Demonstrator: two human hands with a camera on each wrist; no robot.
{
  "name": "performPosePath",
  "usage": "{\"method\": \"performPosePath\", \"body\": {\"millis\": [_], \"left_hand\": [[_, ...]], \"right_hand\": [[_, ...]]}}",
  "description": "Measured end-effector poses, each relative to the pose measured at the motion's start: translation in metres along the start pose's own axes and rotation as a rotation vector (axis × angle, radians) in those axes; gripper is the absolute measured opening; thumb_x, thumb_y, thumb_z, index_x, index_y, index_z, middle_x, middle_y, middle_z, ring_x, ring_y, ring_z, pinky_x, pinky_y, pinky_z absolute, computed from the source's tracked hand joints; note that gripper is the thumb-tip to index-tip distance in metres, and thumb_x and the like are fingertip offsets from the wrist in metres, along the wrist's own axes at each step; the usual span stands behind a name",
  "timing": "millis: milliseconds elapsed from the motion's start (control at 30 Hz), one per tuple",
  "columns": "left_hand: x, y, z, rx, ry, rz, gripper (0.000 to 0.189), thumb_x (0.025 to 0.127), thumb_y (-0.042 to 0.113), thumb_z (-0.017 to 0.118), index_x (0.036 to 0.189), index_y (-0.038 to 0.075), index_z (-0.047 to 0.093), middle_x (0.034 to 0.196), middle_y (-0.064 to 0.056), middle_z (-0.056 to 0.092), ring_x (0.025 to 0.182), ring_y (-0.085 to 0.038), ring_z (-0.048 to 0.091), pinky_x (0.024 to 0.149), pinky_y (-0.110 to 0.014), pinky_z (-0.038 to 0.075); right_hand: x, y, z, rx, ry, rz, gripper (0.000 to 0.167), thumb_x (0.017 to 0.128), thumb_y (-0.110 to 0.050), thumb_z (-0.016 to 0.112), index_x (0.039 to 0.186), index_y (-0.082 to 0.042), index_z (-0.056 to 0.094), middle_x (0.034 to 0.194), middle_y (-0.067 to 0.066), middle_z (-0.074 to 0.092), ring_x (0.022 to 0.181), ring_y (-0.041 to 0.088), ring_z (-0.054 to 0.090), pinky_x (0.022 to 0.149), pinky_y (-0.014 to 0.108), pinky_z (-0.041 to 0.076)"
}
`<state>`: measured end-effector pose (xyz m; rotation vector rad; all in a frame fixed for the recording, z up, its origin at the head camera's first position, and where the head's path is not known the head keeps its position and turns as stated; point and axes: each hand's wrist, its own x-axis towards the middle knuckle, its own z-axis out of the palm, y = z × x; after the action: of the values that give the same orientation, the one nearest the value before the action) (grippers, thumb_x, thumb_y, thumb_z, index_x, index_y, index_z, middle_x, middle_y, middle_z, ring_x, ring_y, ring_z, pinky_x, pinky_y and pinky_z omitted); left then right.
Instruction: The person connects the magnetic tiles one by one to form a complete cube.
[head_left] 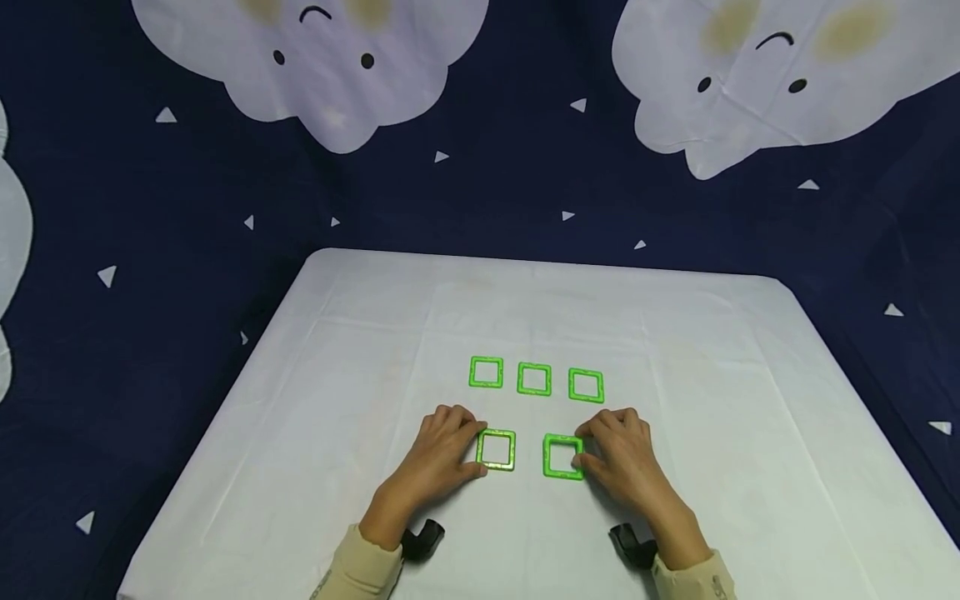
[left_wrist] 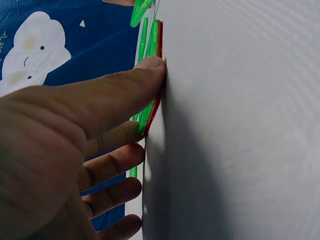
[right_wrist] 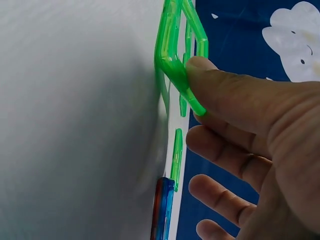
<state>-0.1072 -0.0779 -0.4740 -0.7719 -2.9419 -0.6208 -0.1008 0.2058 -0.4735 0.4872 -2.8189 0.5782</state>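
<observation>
My left hand [head_left: 442, 450] pinches the left side of a green square frame tile [head_left: 512, 451] between thumb and forefinger. A red layer [left_wrist: 159, 40] shows along its table-side edge in the left wrist view. My right hand [head_left: 621, 454] grips the right side of another green square frame tile [head_left: 562, 474], thumb at its lower corner and forefinger at the upper one. That tile is tilted off the tabletop in the right wrist view. A gap separates the two held tiles. Beyond them, three more green square tiles lie in a row: left [head_left: 472, 372], middle [head_left: 521, 378] and right [head_left: 572, 385].
A white cloth covers the table [head_left: 360, 333]. Behind it hangs a dark blue curtain [head_left: 487, 200] with clouds and triangles. In the right wrist view, a blue and red piece [right_wrist: 166, 210] sits at the bottom. Black wrist mounts [head_left: 424, 540] show below both hands.
</observation>
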Motion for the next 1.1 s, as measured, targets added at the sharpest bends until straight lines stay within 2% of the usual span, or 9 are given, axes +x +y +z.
{"method": "performPosePath", "body": {"millis": [167,500,767,1100], "left_hand": [[-0.0004,-0.0005,-0.0014,-0.01,0.023,0.016,0.057,0.073,0.035,0.079,0.122,0.01,0.062,0.11,-0.001,0.054,0.104,-0.02,0.043,0.092,-0.041,0.035],[-0.0009,-0.0028,0.0007,-0.028,0.02,0.012,0.057,0.073,0.035,0.079,0.121,0.009,0.062,0.111,-0.003,0.054,0.105,-0.022,0.044,0.093,-0.042,0.035],[-0.0016,-0.0016,-0.0012,-0.034,0.029,0.03,0.057,0.073,0.035,0.079,0.12,0.007,0.062,0.111,-0.004,0.055,0.104,-0.023,0.044,0.092,-0.043,0.036],[-0.0031,-0.0018,-0.0011,-0.049,0.031,0.023,0.058,0.072,0.033,0.08,0.121,0.006,0.062,0.11,-0.005,0.055,0.103,-0.023,0.044,0.091,-0.043,0.035]], "right_hand": [[0.0004,-0.0003,-0.0011,0.008,0.032,-0.017,0.035,0.063,-0.017,0.086,0.089,-0.013,0.063,0.087,-0.002,0.06,0.092,0.025,0.045,0.085,0.045,0.032],[-0.0011,-0.0032,-0.0035,0.025,0.06,-0.018,0.036,0.061,-0.014,0.087,0.086,-0.012,0.061,0.08,-0.003,0.059,0.088,0.024,0.045,0.084,0.042,0.031],[-0.0035,-0.0038,-0.0051,0.032,0.125,-0.059,0.037,0.059,-0.012,0.088,0.081,-0.014,0.059,0.075,-0.005,0.058,0.08,0.019,0.043,0.08,0.04,0.032],[-0.0086,-0.0076,-0.0089,0.039,0.11,-0.062,0.034,0.06,-0.01,0.086,0.078,-0.013,0.057,0.07,-0.006,0.053,0.076,0.014,0.04,0.082,0.042,0.033]]}}
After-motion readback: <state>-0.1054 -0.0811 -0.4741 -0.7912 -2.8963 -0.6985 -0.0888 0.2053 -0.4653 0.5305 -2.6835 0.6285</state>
